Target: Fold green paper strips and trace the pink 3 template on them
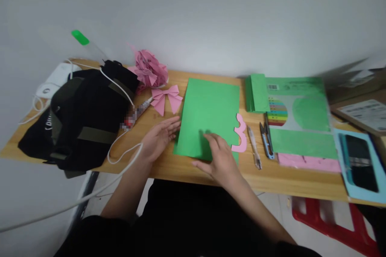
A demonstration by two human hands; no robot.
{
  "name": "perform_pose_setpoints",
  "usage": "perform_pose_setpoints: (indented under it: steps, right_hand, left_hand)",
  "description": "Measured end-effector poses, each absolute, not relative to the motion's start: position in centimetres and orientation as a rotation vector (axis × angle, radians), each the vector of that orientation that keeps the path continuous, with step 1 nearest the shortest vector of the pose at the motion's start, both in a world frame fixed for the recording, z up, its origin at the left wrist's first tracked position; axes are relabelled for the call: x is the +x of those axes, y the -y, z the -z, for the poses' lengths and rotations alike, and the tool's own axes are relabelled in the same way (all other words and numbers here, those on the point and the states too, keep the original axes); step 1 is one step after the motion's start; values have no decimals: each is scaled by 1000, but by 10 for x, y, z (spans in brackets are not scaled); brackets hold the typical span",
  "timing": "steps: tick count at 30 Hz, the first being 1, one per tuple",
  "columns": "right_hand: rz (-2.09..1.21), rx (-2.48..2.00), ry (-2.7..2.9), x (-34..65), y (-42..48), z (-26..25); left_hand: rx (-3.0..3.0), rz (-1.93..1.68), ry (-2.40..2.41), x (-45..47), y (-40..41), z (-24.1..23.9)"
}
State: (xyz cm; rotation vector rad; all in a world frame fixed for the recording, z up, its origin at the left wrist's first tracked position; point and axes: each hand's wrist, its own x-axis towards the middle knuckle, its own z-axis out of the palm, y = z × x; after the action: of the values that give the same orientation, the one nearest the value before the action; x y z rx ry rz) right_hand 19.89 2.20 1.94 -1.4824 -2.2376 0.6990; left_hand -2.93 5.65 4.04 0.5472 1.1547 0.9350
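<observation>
A green sheet of paper (211, 116) lies on the wooden table before me. My left hand (159, 138) rests palm up by its left edge, fingers stretched out and holding nothing. Over the lower right part of the sheet is my right hand (218, 156), thumb and fingers apart, with nothing visible in it. A pink scalloped paper cutout (242, 134) overlaps the sheet's right edge. Just right of that lie a clear pen (255, 148) and blue-handled thread snips (266, 140). Beyond my left hand are a pink paper bow (166, 99) and a glue tube (140, 112), partly blurred.
A black bag (87, 116) and white cable fill the left side. Crumpled pink paper (149, 68) sits near the wall. To the right are folded green paper (256, 93), a green paper pack (301, 142), a phone (360, 162) and a cardboard box (362, 104). A red stool (334, 225) stands below.
</observation>
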Motion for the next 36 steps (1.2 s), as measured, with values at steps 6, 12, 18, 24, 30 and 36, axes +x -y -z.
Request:
perform_pose_setpoints:
  steps: [6,12,18,24,30,36]
  right_hand:
    - [-736,-1505,2097,184,-19,-11]
    - [-786,-1460,1816,197,-22,-9]
    - [-691,-1427,1659,200,-8,-9]
    - [-654,-1270,1779,207,13,-10]
    - [-580,-1211,2010,224,7,-10]
    - [-406,-1452,2011,239,-11,5]
  left_hand:
    - [604,-871,-940,-16,-57,-46]
    - [604,-915,-941,-19,-54,-35]
    - [592,-934,-994,-24,-51,-21]
    - [642,-936,-1016,-23,-55,-22]
    - [756,-884,-1043,-27,-64,-26]
    - [863,-732,-1170,-33,-68,-19]
